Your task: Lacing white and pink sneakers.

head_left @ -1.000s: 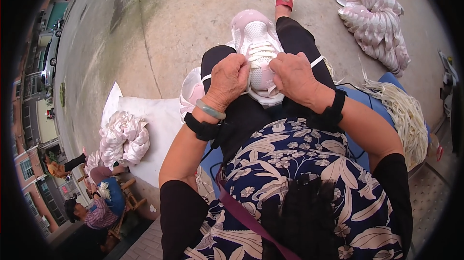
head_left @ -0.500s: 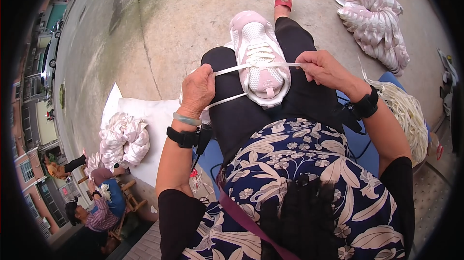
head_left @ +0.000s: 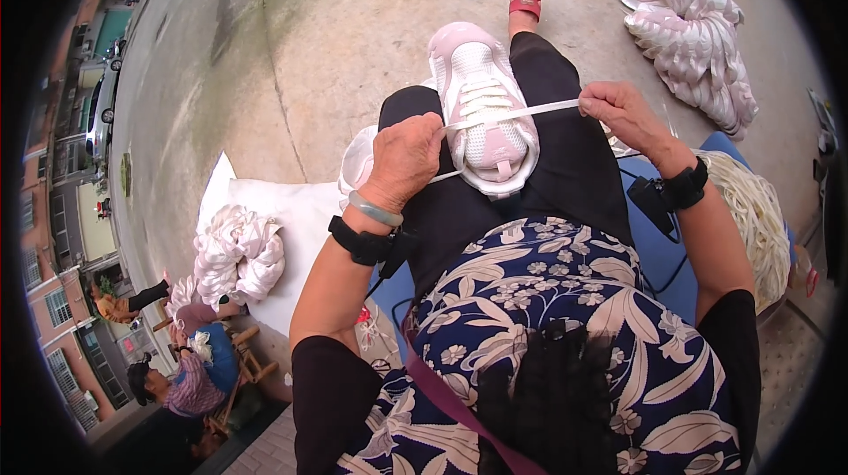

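Observation:
A white and pink sneaker upper (head_left: pixel 481 56) rests between my thighs, its toe pointing away from me. White lace (head_left: pixel 549 109) runs in several rows across its front and stretches taut between my hands. My left hand (head_left: pixel 408 155) is closed on the lace close to the shoe's left side, and a lower strand runs from beneath it to the shoe's collar. Farther out on the right, the fingers of my right hand (head_left: pixel 623 115) pinch the lace over my right thigh. Part of another pale pink shoe (head_left: pixel 356 162) shows beside my left knee.
A bundle of pink and white uppers (head_left: pixel 693 47) lies on the concrete at the far right. Another bundle (head_left: pixel 240 254) sits on a white sheet (head_left: pixel 305 223) at the left. Loose laces (head_left: pixel 751 219) hang at my right side. A seated person (head_left: pixel 190 378) works at the lower left.
My left hand has moved right, closer to the shoe, and my right hand has drawn farther right with the lace. More of the shoe beside my left knee shows.

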`<state>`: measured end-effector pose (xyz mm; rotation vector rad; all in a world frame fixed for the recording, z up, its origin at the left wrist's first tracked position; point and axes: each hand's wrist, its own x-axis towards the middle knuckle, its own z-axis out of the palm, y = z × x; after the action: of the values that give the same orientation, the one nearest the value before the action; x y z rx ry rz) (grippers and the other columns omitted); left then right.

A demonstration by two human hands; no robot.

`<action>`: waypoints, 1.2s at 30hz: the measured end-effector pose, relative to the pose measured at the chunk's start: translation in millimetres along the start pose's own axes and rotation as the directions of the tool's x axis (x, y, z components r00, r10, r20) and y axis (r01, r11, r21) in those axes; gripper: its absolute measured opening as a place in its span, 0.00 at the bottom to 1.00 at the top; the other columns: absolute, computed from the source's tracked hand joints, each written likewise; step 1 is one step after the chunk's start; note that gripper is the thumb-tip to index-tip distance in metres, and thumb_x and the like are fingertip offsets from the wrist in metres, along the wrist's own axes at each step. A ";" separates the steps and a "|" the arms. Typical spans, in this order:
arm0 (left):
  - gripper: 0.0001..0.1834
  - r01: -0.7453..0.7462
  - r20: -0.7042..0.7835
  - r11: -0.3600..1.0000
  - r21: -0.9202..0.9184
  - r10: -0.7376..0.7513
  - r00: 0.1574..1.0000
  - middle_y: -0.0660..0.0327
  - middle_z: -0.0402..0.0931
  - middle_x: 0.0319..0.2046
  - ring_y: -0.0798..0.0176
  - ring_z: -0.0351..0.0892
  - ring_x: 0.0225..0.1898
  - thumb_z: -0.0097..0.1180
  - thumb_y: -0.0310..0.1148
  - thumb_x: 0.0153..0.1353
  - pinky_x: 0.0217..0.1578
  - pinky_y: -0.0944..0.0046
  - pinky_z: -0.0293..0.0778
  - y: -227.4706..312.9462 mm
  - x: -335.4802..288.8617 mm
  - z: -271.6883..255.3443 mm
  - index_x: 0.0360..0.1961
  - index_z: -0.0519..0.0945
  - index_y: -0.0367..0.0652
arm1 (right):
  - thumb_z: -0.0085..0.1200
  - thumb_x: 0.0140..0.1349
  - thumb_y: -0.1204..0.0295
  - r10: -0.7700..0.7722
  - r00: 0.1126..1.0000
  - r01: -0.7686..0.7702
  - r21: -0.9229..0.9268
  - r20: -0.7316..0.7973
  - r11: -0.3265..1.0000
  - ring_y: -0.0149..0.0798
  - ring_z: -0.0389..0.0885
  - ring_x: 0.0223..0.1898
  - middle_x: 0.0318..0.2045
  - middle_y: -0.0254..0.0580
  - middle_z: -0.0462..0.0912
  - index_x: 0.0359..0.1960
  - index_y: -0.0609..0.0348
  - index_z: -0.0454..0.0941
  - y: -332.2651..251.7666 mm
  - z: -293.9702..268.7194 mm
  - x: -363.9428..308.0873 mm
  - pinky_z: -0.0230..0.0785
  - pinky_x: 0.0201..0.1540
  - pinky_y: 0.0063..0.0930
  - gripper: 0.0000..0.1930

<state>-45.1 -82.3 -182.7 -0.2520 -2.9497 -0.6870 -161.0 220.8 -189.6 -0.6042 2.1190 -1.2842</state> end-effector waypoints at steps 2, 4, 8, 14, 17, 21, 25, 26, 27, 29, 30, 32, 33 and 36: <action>0.04 0.041 0.018 0.999 -0.007 -0.041 0.999 0.54 0.72 0.21 0.49 0.73 0.24 0.53 0.30 0.57 0.23 0.57 0.67 -6.4 0.1 -2.7 0.27 0.73 0.42 | 0.48 0.59 0.70 0.029 0.998 -0.021 0.122 -0.060 0.992 0.22 0.67 0.25 0.20 0.29 0.72 0.24 0.63 0.75 11.7 -8.3 4.0 0.60 0.30 0.18 0.11; 0.05 0.080 0.033 0.997 -0.014 -0.079 0.996 0.54 0.71 0.21 0.49 0.73 0.24 0.53 0.29 0.57 0.22 0.56 0.67 -8.4 -1.0 -1.3 0.26 0.72 0.42 | 0.48 0.59 0.70 0.021 0.999 -0.017 0.122 -0.029 0.992 0.22 0.67 0.26 0.20 0.27 0.72 0.23 0.63 0.75 24.1 -7.2 3.2 0.60 0.31 0.17 0.10; 0.05 -0.038 -0.013 0.984 0.175 0.041 0.999 0.56 0.70 0.19 0.50 0.74 0.23 0.52 0.29 0.56 0.21 0.57 0.68 -0.1 -14.1 3.5 0.24 0.71 0.43 | 0.49 0.59 0.69 0.092 0.996 -0.092 0.193 0.009 0.977 0.21 0.66 0.25 0.20 0.27 0.72 0.23 0.61 0.76 38.1 4.3 -1.4 0.60 0.30 0.17 0.10; 0.04 0.017 -0.033 1.000 -0.007 -0.017 0.999 0.57 0.72 0.18 0.56 0.73 0.19 0.53 0.28 0.57 0.20 0.62 0.68 -4.0 -15.4 -0.5 0.26 0.74 0.42 | 0.52 0.55 0.72 0.201 0.975 -0.215 0.190 0.094 0.958 0.23 0.65 0.25 0.17 0.27 0.67 0.25 0.60 0.72 30.9 3.3 -11.5 0.59 0.28 0.19 0.06; 0.04 0.204 0.115 0.961 -0.186 -0.185 0.976 0.63 0.72 0.18 0.66 0.70 0.16 0.54 0.28 0.58 0.18 0.69 0.65 -17.9 -11.2 -13.7 0.27 0.76 0.40 | 0.54 0.52 0.74 -0.038 0.997 0.027 -0.164 -0.062 0.986 0.31 0.70 0.23 0.19 0.34 0.69 0.27 0.59 0.71 25.0 6.2 -16.5 0.61 0.26 0.24 0.05; 0.07 0.502 0.368 0.714 -0.488 -0.354 0.860 0.71 0.69 0.19 0.79 0.64 0.20 0.55 0.30 0.59 0.21 0.76 0.62 -35.6 -10.3 -36.5 0.27 0.77 0.37 | 0.53 0.53 0.75 -0.457 0.861 0.282 -0.537 -0.224 0.795 0.47 0.74 0.25 0.25 0.43 0.72 0.31 0.57 0.71 21.5 2.1 -25.5 0.65 0.26 0.36 0.05; 0.05 0.524 0.326 0.605 -0.600 -0.413 0.850 0.74 0.66 0.18 0.80 0.60 0.21 0.58 0.29 0.57 0.22 0.78 0.59 -48.9 -25.0 -66.2 0.29 0.78 0.38 | 0.52 0.55 0.77 -0.472 0.877 0.274 -0.717 -0.086 0.640 0.50 0.73 0.25 0.24 0.45 0.70 0.33 0.57 0.72 33.5 -26.0 -46.6 0.65 0.26 0.36 0.05; 0.03 0.519 0.295 0.588 -0.621 -0.438 0.849 0.76 0.64 0.17 0.80 0.58 0.20 0.59 0.27 0.55 0.21 0.77 0.57 -50.3 -32.8 -71.8 0.28 0.78 0.39 | 0.52 0.55 0.77 -0.483 0.871 0.286 -0.711 -0.086 0.642 0.50 0.73 0.25 0.24 0.45 0.70 0.33 0.57 0.72 41.1 -34.3 -52.3 0.65 0.26 0.36 0.05; 0.05 0.515 0.259 0.666 -0.540 -0.450 0.854 0.75 0.62 0.16 0.79 0.57 0.19 0.61 0.25 0.53 0.21 0.77 0.57 -51.2 -42.3 -77.5 0.31 0.79 0.39 | 0.51 0.55 0.77 -0.489 0.867 0.268 -0.736 -0.097 0.621 0.50 0.73 0.24 0.23 0.45 0.70 0.34 0.58 0.72 50.5 -43.7 -59.0 0.64 0.25 0.36 0.05; 0.06 0.445 0.167 0.796 -0.410 -0.414 0.895 0.74 0.62 0.16 0.79 0.58 0.19 0.61 0.25 0.53 0.20 0.76 0.57 -53.2 -62.5 -84.4 0.33 0.79 0.39 | 0.51 0.56 0.78 -0.500 0.855 0.221 -0.775 -0.139 0.592 0.50 0.73 0.24 0.23 0.46 0.70 0.36 0.58 0.73 73.8 -63.8 -72.2 0.64 0.25 0.36 0.06; 0.07 0.369 0.083 0.890 -0.268 -0.360 0.929 0.73 0.63 0.15 0.79 0.58 0.19 0.61 0.24 0.53 0.20 0.76 0.58 -55.2 -72.0 -86.8 0.35 0.79 0.39 | 0.51 0.56 0.79 -0.503 0.847 0.189 -0.787 -0.172 0.587 0.50 0.73 0.24 0.24 0.46 0.70 0.37 0.58 0.73 86.7 -75.2 -78.2 0.64 0.25 0.36 0.07; 0.10 0.203 -0.053 0.955 -0.216 -0.219 0.974 0.68 0.65 0.14 0.73 0.63 0.16 0.61 0.25 0.52 0.18 0.70 0.61 -64.0 -87.0 -90.5 0.37 0.78 0.41 | 0.50 0.58 0.76 -0.477 0.842 0.096 -0.802 -0.250 0.589 0.51 0.75 0.28 0.28 0.46 0.73 0.39 0.58 0.73 113.3 -98.4 -91.1 0.66 0.27 0.36 0.07; 0.11 0.035 -0.087 0.995 0.092 -0.027 0.996 0.65 0.67 0.15 0.68 0.66 0.16 0.61 0.26 0.51 0.18 0.67 0.62 -71.1 -94.6 -97.2 0.37 0.78 0.43 | 0.49 0.59 0.76 -0.462 0.843 0.052 -0.812 -0.277 0.582 0.52 0.76 0.28 0.29 0.46 0.74 0.40 0.57 0.73 125.8 -110.1 -99.1 0.67 0.28 0.37 0.08; 0.11 -0.104 -0.044 0.875 0.473 0.141 0.989 0.59 0.68 0.18 0.53 0.68 0.17 0.60 0.28 0.51 0.18 0.58 0.64 -94.8 -121.1 -116.0 0.37 0.77 0.46 | 0.49 0.60 0.75 -0.433 0.836 -0.059 -0.839 -0.338 0.540 0.53 0.76 0.29 0.30 0.46 0.75 0.40 0.56 0.74 155.5 -149.4 -120.2 0.68 0.30 0.38 0.07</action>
<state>63.4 -234.6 -136.3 -0.3516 -2.8765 0.0478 -187.7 459.9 -245.1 -0.9818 3.2201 -0.4273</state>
